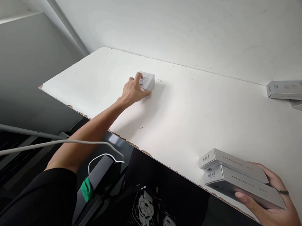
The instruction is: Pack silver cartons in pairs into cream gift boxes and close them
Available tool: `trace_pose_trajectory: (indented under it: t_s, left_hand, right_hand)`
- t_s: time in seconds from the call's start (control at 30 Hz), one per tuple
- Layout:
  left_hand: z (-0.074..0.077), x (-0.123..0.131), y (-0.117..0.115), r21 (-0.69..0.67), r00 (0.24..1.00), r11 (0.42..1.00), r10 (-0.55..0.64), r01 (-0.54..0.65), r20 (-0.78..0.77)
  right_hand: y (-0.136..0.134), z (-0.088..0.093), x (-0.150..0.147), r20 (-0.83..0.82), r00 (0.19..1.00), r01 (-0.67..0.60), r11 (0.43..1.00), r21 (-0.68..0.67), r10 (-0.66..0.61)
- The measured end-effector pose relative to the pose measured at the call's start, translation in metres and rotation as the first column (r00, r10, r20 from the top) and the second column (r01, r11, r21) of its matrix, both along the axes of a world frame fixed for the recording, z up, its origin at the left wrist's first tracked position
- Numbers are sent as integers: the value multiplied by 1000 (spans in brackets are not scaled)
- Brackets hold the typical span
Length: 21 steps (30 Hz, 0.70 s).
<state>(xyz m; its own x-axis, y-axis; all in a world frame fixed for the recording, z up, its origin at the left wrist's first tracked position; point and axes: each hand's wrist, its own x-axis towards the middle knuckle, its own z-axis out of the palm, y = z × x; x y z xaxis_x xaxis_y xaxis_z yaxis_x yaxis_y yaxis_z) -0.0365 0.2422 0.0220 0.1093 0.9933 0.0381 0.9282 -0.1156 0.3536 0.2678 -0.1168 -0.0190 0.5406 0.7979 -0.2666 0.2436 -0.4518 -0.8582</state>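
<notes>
My left hand reaches far across the white tabletop, its fingers and thumb closed around a small white box with printing on top. That box seems to be a stack of two; my fingers cover its left side. At the lower right, my right hand grips two long white cartons, an upper carton lying on a lower carton. Dark characters are printed on their ends and sides. The thumb lies along the near side of the lower carton, and the other fingers are mostly hidden behind the pair.
More white cartons lie at the right edge by the wall. The tabletop has a chipped near edge and meets a white wall at the back. A pale cable crosses in front of my left arm, near a grey bar with green tape.
</notes>
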Motion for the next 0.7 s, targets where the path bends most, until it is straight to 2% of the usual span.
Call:
trace_pose_trajectory:
  t_s: [0.17, 0.3, 0.4, 0.47, 0.53, 0.6, 0.63, 0.67, 0.7]
  left_hand:
    - [-10, -11, 27, 144, 997, 987, 71, -67, -22]
    - [-21, -14, 44, 149, 993, 982, 117, -116, -1]
    - [-23, -15, 41, 103, 991, 986, 131, -130, -3]
    - [-17, -15, 29, 172, 995, 980, 96, -96, 9]
    - [-6, -15, 12, 347, 999, 938, -24, 14, 26]
    - [6, -12, -7, 451, 962, 866, -267, 215, 54]
    - [12, -8, -16, 410, 903, 844, -418, 347, 95]
    - [17, -2, -26, 315, 812, 814, -556, 489, 176]
    - [20, 6, -35, 198, 703, 759, -650, 620, 289]
  right_hand:
    - [2, 3, -7, -6, 1000, 14, 999, 47, -13]
    - [5, 4, -7, 11, 1000, -2, 997, 72, 1]
    - [7, 0, -1, 49, 999, -1, 997, 74, -2]
    - [7, -4, 4, 51, 998, 20, 993, 120, -26]
    - [8, -7, 9, 18, 998, 60, 986, 154, -64]
    - [13, -7, 12, -24, 997, 78, 989, 122, -75]
    - [18, -6, 13, -45, 997, 72, 993, 98, -68]
    - [24, -4, 14, -64, 996, 61, 995, 84, -55]
    - [31, -2, 13, -82, 996, 49, 995, 86, -42]
